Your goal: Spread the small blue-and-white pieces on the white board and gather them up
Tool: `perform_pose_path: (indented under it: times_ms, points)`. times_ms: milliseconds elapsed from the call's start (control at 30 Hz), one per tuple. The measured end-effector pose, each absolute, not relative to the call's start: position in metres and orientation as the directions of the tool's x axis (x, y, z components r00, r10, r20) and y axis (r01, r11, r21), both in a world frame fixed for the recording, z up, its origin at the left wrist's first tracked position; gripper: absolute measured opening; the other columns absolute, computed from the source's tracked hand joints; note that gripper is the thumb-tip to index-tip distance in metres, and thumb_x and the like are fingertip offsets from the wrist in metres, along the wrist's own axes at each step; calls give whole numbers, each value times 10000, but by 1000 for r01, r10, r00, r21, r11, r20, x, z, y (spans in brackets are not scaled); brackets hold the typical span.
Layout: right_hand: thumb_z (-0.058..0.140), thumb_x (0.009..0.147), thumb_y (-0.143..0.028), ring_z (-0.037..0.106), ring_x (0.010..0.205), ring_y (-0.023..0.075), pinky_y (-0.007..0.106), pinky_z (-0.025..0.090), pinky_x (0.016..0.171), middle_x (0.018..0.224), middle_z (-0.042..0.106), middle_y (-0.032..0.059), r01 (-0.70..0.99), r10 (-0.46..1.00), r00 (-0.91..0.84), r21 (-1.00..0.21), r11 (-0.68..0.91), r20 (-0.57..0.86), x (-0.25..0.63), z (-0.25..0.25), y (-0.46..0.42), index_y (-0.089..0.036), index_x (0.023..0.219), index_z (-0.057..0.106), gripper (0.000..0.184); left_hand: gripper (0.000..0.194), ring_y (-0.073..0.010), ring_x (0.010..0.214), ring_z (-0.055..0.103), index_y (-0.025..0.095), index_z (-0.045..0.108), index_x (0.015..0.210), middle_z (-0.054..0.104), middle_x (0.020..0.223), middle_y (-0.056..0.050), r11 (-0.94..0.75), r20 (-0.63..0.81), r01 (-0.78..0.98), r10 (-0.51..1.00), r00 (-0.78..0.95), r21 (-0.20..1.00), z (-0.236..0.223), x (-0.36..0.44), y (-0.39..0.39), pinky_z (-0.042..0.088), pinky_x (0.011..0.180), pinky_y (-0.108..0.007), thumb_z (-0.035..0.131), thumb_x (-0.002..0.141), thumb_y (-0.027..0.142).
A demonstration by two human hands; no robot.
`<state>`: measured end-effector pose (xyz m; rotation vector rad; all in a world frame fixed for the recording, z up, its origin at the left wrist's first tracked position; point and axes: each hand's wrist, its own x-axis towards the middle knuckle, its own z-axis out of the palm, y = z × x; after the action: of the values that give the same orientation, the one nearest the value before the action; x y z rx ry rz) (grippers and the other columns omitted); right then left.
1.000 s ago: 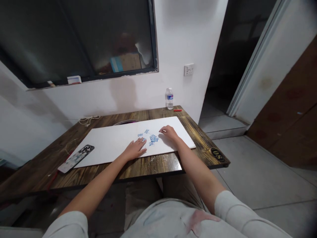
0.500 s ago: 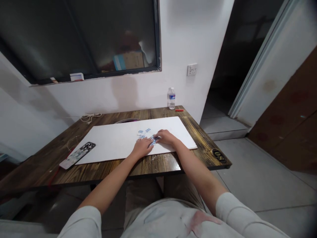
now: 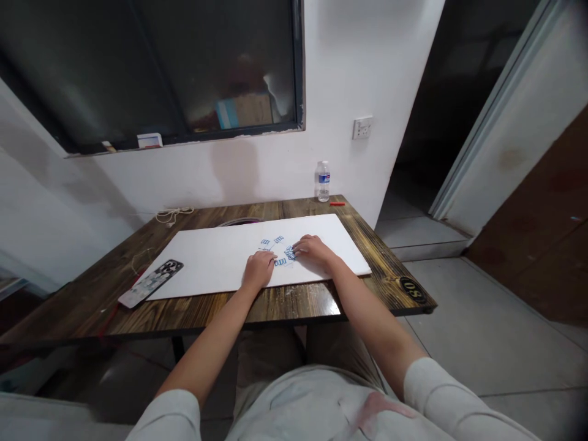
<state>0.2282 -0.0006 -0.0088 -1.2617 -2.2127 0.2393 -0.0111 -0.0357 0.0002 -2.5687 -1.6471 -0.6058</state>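
Several small white tiles with blue markings (image 3: 278,239) lie in a loose scatter on a white board (image 3: 206,263). A tighter group of them (image 3: 289,253) sits against the fingertips of my right hand (image 3: 312,248), which rests palm down on the board. My left hand (image 3: 259,269) lies flat on the board just below and left of the tiles, with its fingertips next to one tile (image 3: 280,262). Neither hand visibly holds a tile. Some tiles may be hidden under my fingers.
The board lies on a dark wooden table (image 3: 294,303), with a patterned phone (image 3: 150,283) at its left. A water bottle (image 3: 323,182), a red marker (image 3: 337,203) and a loose cord (image 3: 173,214) lie along the far edge. The table stands against a white wall.
My hands have drawn slightly apart since half a second ago, and the tiles between them lie more spread out. The view has shifted a little to the right.
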Motion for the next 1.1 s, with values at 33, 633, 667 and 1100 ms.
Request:
perform_pose_path:
  times_ms: [33,633,667,1100]
  points:
    - [751,788,-285,561,1156,272,381,376,982,1123,737,50,722,819,-423,-402,563,387,227,-9,0,-298,996,777,210,311,-257,1186,563,242,727,1084,693,1219,-49,-438,349,877,868,354,199,1,-11,-37,435,1000,-423,474,906,212]
    - [567,946,-340,501,1094,261,344,335,836,1145,667,113,802,787,-542,-99,589,295,207,-5,-6,-237,1105,737,255,250,-249,1086,611,223,739,987,735,1088,-45,-476,411,848,838,358,232,0,-17,-33,456,947,-416,534,854,172]
    - [543,958,-336,512,1077,254,335,337,820,1128,665,117,799,782,-559,-75,597,276,206,-4,-6,-224,1087,738,259,246,-249,1076,615,221,739,982,737,1078,-46,-479,417,847,835,359,229,0,-17,-33,457,940,-415,537,852,169]
    - [500,948,-197,588,899,206,306,375,829,937,708,121,784,777,-492,-187,591,393,210,-7,1,-140,905,732,243,258,-239,1036,632,210,743,985,745,1041,-52,-497,413,842,825,385,209,0,-17,-34,469,913,-397,526,851,170]
